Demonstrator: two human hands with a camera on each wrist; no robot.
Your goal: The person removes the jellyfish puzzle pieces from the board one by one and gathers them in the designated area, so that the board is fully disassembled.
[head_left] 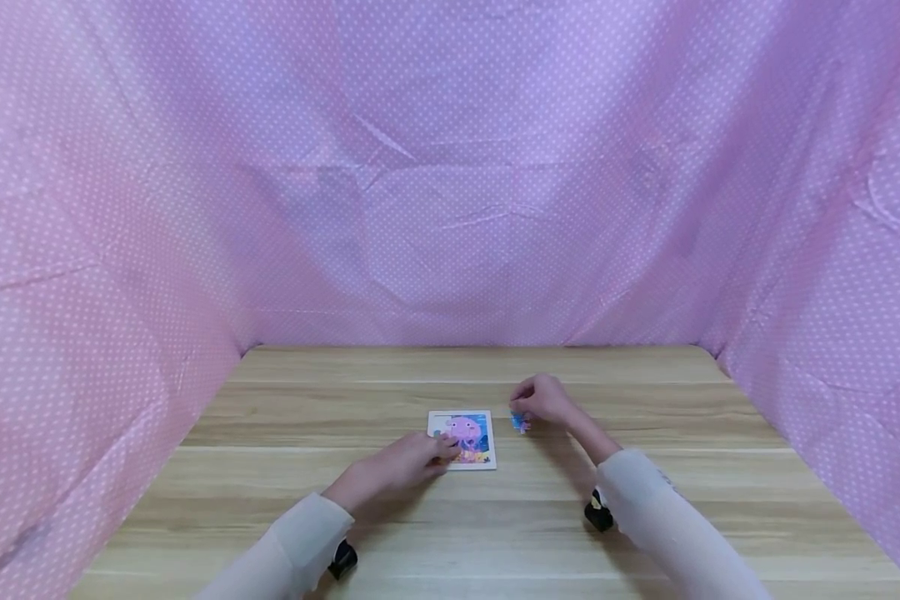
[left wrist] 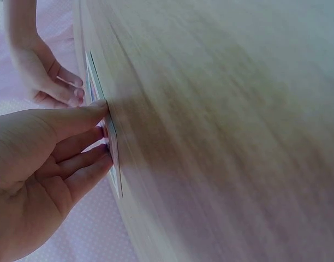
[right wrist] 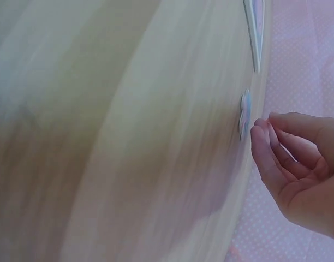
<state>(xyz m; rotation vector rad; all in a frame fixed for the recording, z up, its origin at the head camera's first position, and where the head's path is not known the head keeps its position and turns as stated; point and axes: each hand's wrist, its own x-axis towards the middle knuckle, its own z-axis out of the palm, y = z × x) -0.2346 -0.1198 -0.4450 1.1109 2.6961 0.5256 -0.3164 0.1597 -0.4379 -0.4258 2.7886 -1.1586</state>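
Note:
A square jigsaw puzzle [head_left: 474,429] in a white frame lies flat on the table, its picture a pink octopus in blue water. My left hand [head_left: 416,460] rests on its left side, fingertips on the picture; the left wrist view shows the thumb [left wrist: 79,117] at the frame's edge. To the right of the puzzle lies a loose blue and pink jigsaw piece or small cluster [head_left: 521,422]. Just over it hovers my right hand [head_left: 547,400], thumb and fingers bent close together. In the right wrist view the piece [right wrist: 245,114] lies apart from these fingertips, and nothing shows between them.
The wood-grain table [head_left: 330,400] extends around the puzzle on all sides. Pink dotted cloth [head_left: 450,192] hangs behind it and along both sides. A black wrist device [head_left: 598,511] sits under the right sleeve, another [head_left: 342,559] under the left.

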